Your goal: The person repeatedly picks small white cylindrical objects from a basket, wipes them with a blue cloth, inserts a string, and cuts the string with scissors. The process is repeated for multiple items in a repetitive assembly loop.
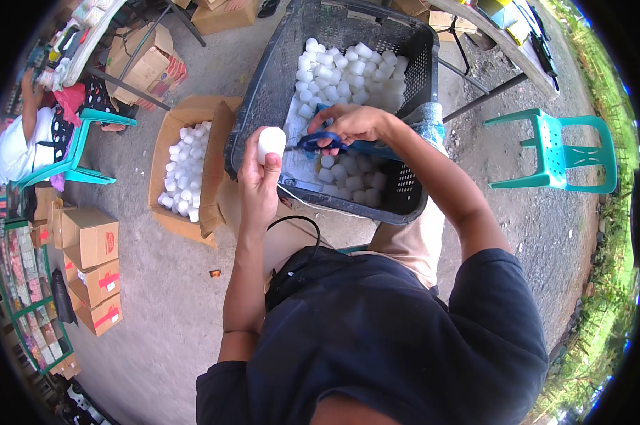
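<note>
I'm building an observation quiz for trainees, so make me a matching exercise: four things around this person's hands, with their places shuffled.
Things:
1. White cylinder
2. Blue-handled tool
3. Cardboard box
4. Black basket

Places:
A. Left of the left hand, containing white pieces
B. Held in the right hand
C. Beneath the right hand
D. Held in the left hand

Pairs: 1-D, 2-B, 3-A, 4-C

The right hand (352,124) covers part of the blue-handled scissors (310,142) — whether their tips touch the white cylinder (271,144) is unclear. The left hand (258,185) partly hides that cylinder. The top edge crops the black crate (265,81); goods (22,265) on the green rack (29,309) are too small to identify.
</note>
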`<state>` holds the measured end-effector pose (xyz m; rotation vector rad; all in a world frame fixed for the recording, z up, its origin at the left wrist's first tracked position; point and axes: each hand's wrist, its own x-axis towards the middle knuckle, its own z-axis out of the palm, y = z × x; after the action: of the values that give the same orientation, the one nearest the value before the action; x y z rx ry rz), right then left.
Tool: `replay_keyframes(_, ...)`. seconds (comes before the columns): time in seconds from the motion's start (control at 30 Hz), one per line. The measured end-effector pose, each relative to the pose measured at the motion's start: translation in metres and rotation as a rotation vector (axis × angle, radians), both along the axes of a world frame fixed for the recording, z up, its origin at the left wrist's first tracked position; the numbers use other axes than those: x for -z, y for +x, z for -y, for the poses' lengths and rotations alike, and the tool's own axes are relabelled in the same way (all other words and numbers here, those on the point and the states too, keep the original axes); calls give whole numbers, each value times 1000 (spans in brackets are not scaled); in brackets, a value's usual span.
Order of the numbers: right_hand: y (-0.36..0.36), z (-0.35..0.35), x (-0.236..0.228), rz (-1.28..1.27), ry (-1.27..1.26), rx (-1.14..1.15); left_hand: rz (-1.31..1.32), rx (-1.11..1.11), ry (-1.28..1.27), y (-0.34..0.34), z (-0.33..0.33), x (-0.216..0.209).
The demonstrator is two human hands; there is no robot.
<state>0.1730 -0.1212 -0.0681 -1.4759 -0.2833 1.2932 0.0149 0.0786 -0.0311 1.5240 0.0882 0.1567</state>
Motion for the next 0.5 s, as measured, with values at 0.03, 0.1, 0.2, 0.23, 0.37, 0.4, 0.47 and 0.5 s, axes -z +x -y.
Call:
replay_keyframes(0.03,-10,16,-24,4,156,114,-7,12,14,0,5,-4)
replay_keyframes(0.1,-39,33,-63,66,530,344,-6,36,37,-1,15,-5)
replay_keyframes(0.2,-76,26,-111,357,866,608,22,100,36,2,30,0)
replay_keyframes(0.23,-83,24,-122,436,875,684,32,131,22,1,33,-2)
replay_keyframes(0.37,-115,21,-104,610,684,663,-15,224,50,-6,41,-4)
replay_keyframes(0.4,-121,23,-103,643,662,672,-55,239,86,-8,41,-3)
replay_keyframes(0.47,-121,28,-121,744,812,831,0,213,36,-11,42,-6)
replay_keyframes(0.5,-120,27,-130,734,956,879,23,202,8,-14,44,-8)
